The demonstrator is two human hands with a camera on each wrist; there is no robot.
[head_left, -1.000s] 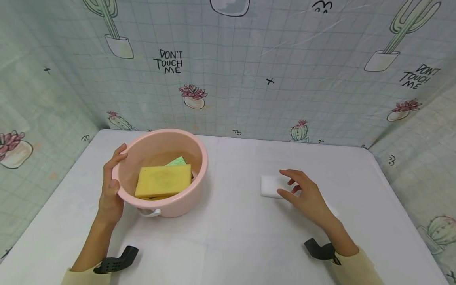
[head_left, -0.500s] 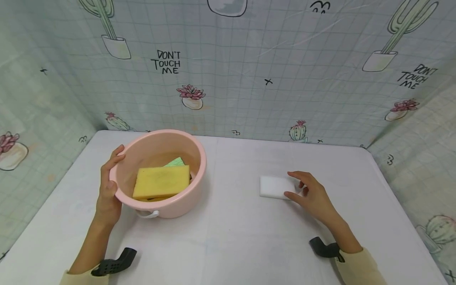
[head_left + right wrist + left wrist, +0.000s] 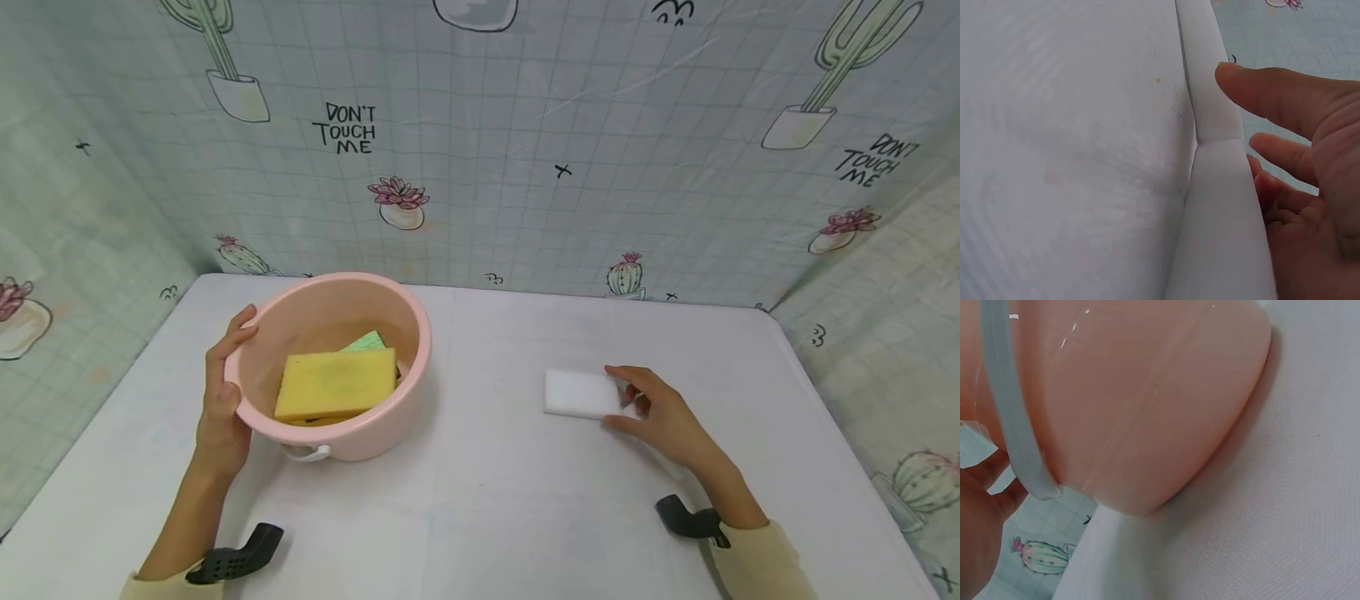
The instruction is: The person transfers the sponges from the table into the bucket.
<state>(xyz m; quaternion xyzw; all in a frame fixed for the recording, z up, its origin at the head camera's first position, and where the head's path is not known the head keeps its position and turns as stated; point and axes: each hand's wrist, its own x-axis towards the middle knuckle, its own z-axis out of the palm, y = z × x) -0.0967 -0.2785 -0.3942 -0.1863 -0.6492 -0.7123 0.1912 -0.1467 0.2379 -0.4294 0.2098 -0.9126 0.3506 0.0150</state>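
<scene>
The basin [image 3: 330,367] is pale pink with a white handle [image 3: 306,454], and inside it lie a yellow sponge [image 3: 335,383] and a light green one [image 3: 363,341]. The block [image 3: 579,392] and the table [image 3: 487,500] are white. The backdrop [image 3: 525,150] is pale green with a grid, cactus drawings, pink flowers and black words.

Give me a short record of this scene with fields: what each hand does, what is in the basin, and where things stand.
left hand: grips the rim of the pink basin
right hand: fingers curled round the end of the white block
in basin: yellow sponge on top, green sponge partly under it
surface: white table; basin on the left, block on the right, apart
backdrop: cactus-print sheet
</scene>
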